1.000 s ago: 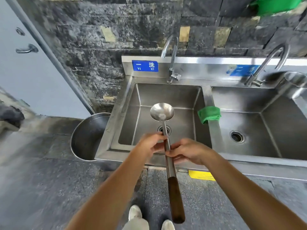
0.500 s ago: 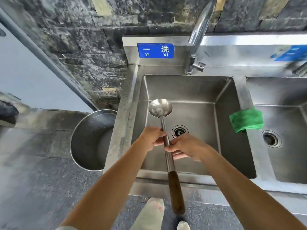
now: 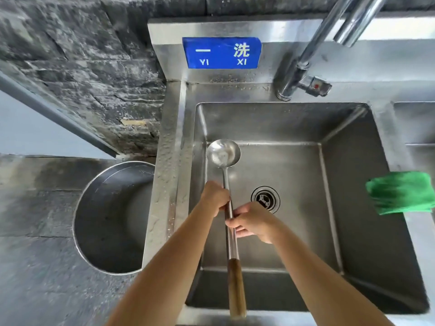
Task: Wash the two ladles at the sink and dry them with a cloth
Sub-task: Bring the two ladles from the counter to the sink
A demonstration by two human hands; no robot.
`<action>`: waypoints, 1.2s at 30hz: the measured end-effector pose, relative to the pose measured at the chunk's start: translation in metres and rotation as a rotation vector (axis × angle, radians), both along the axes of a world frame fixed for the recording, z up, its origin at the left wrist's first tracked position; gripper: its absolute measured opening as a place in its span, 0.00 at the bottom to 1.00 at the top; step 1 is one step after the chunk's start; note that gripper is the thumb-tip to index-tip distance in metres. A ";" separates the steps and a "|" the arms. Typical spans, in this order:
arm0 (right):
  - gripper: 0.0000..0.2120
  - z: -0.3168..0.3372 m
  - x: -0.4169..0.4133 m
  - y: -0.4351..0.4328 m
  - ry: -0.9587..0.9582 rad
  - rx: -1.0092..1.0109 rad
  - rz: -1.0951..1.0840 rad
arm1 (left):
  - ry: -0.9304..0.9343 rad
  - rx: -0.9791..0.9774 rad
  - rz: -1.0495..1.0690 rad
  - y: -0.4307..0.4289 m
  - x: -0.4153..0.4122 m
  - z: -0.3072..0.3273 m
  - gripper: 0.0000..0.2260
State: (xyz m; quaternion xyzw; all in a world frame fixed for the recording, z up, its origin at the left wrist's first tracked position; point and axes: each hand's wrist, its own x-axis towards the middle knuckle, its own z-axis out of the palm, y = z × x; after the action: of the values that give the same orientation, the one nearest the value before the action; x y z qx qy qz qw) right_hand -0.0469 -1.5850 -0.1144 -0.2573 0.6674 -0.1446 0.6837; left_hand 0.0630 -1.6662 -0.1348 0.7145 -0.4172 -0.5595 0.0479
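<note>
A long steel ladle (image 3: 224,154) with a brown wooden grip hangs over the left basin of the steel sink (image 3: 294,123), bowl facing up near the basin's left wall. My left hand (image 3: 215,195) is closed around the metal shaft from the left. Just below it, my right hand (image 3: 253,222) pinches the same shaft from the right. A folded green cloth (image 3: 402,195) lies on the divider between the two basins. No water runs from the faucet (image 3: 313,45). I see only one ladle.
A big round steel pot (image 3: 94,217) stands on the dark floor left of the sink. A blue sign (image 3: 222,52) is fixed to the backsplash. The drain (image 3: 265,199) sits mid-basin. A second basin (image 3: 419,123) starts at the right edge.
I have stepped closer, so the left basin now fills the view. Both hands kept their grip on the ladle, which now sits lower, inside the basin.
</note>
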 end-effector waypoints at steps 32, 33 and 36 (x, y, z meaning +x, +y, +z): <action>0.09 -0.099 0.039 -0.033 0.205 0.056 0.146 | -0.192 -0.103 -0.115 -0.023 0.001 -0.077 0.07; 0.10 -0.099 0.040 -0.033 0.202 0.055 0.146 | -0.201 -0.097 -0.119 -0.023 0.000 -0.076 0.07; 0.02 -0.097 0.039 -0.033 0.230 0.013 0.157 | -0.241 -0.050 -0.177 -0.020 -0.003 -0.074 0.08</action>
State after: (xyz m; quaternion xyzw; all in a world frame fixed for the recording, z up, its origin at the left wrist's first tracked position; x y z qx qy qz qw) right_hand -0.0081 -1.6177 -0.2113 -0.3193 0.7201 -0.0558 0.6134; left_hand 0.0605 -1.6861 -0.2085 0.7355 -0.4953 -0.4610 -0.0342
